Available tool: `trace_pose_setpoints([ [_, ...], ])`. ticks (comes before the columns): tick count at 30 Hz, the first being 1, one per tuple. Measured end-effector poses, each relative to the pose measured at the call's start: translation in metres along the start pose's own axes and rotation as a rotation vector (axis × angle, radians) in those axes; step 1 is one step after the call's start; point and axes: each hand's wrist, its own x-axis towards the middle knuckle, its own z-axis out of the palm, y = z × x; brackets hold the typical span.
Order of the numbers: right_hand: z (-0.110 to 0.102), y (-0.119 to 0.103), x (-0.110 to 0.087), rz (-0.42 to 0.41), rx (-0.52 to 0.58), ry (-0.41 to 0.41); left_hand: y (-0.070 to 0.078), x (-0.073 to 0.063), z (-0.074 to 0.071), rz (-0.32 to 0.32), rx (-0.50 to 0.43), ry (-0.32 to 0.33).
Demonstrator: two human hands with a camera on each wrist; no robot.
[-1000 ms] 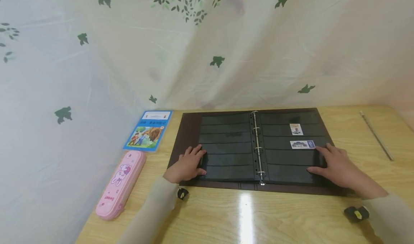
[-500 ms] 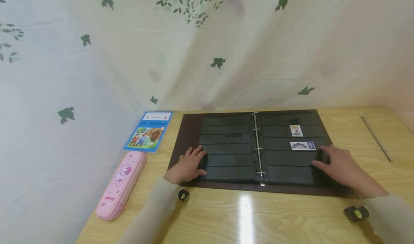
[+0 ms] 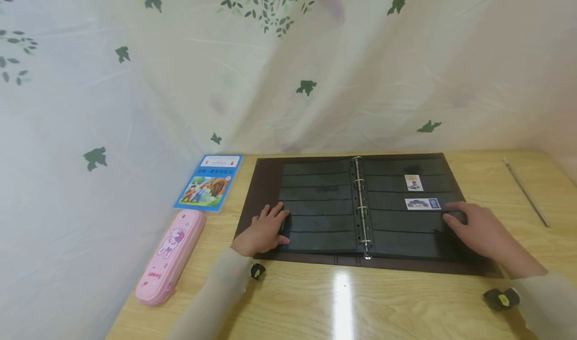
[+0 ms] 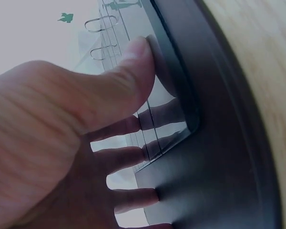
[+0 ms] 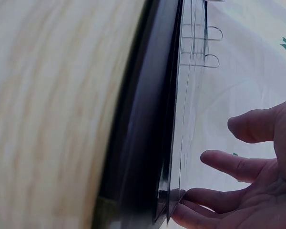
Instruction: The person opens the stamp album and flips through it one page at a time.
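An open ring binder [image 3: 266, 180] with a dark brown cover lies on the table. Its black pages have clear strip pockets. Two stamps, a small upright stamp [image 3: 413, 183] and a wider stamp [image 3: 422, 204], sit in the right page. My left hand [image 3: 260, 230] rests on the left page's outer edge, fingers spread; the left wrist view shows its thumb [image 4: 133, 71] on the page. At the right page's outer edge is my right hand [image 3: 480, 232]. In the right wrist view its lower fingers [image 5: 200, 212] touch the page edge, while thumb and forefinger stand apart from it.
A pink pencil case [image 3: 171, 257] and a blue picture booklet [image 3: 209, 182] lie left of the binder. A thin metallic rod [image 3: 526, 192] lies to the right. Behind the wooden table [image 3: 306, 300] hangs a pale curtain [image 3: 360, 79] with leaf prints.
My right hand has drawn back a little to the right, away from the wider stamp towards the page's outer edge. The left hand has stayed in place.
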Motion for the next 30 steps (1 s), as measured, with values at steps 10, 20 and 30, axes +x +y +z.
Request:
trace_pose_setpoints([
  [10, -0.005, -0.001, -0.008, 0.005, -0.007, 0.032, 0.000, 0.001, 0.000, 0.006, 0.003, -0.004],
  [20, -0.014, -0.007, -0.015, -0.106, 0.050, 0.098, 0.000, 0.000, -0.001, 0.003, -0.001, -0.004],
  [30, -0.021, -0.025, -0.020, -0.254, 0.106, 0.126, -0.001, -0.001, -0.001, 0.000, -0.004, -0.005],
])
